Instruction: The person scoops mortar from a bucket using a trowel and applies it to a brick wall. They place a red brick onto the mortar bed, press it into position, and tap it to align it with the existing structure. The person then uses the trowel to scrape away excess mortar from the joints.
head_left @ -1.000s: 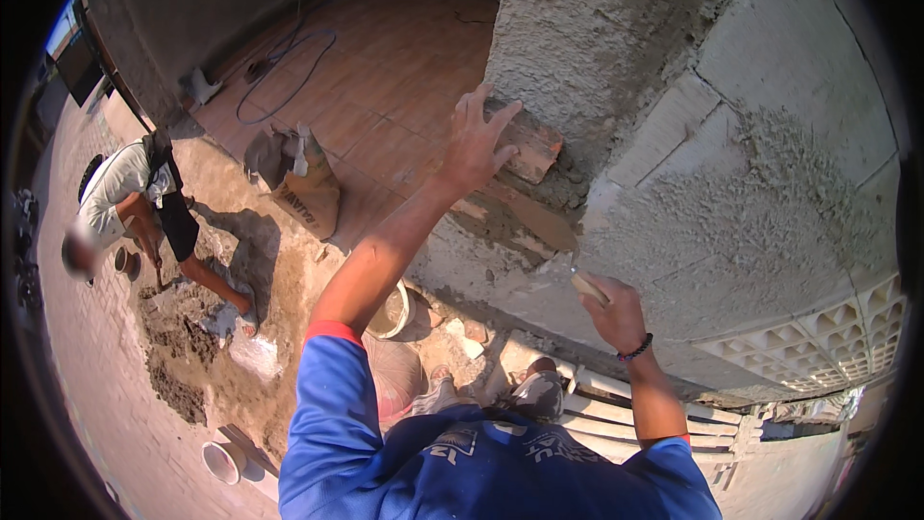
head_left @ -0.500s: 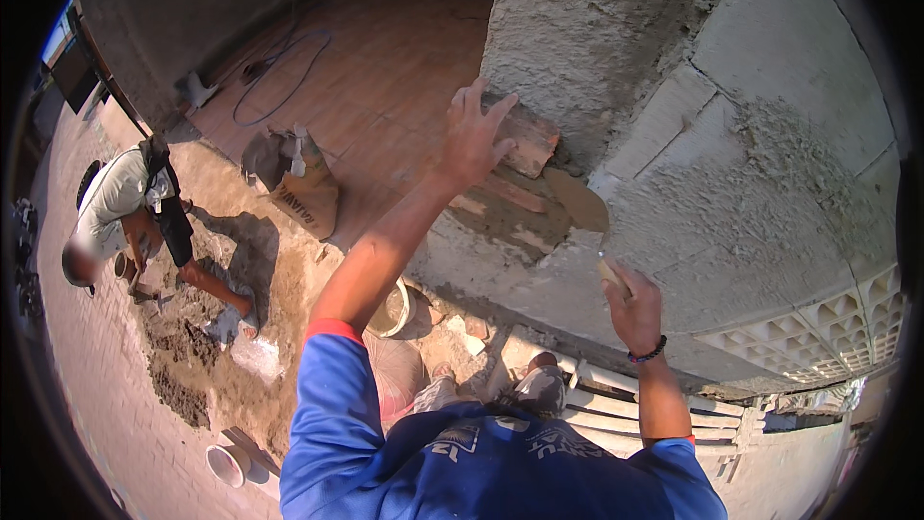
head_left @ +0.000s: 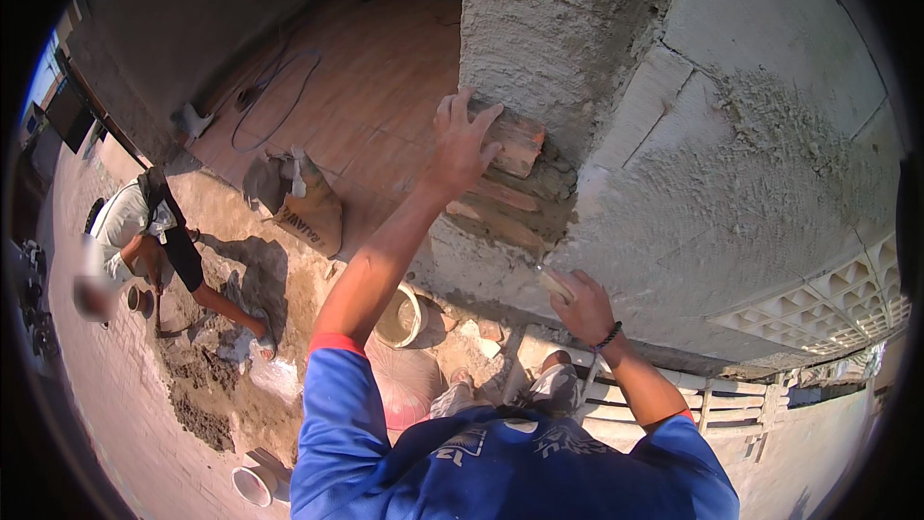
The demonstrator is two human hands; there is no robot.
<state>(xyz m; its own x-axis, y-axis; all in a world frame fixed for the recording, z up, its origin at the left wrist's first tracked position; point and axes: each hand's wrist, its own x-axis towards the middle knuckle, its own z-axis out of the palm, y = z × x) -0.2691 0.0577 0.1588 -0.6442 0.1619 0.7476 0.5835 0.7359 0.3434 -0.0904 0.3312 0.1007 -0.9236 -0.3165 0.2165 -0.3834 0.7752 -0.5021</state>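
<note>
My left hand is on a reddish brick, its fingers over the top and the thumb at the near side. The brick lies at the foot of a rough plastered pillar, above lower brick courses smeared with wet mortar. Lower down to the right, my right hand is closed round the pale handle of a trowel. The trowel's blade is hard to make out against the grey wall. The far end of the left fingers is partly hidden behind the brick.
Plastered wall runs right towards pale vent blocks. A paper sack stands left, near a hose. Below are a bucket and another bucket. A person bends over a mortar heap.
My right hand has drawn the trowel leftward and down, away from the brick joint; its broad blade no longer shows. My left hand stays on the brick. The other person's head has lowered.
</note>
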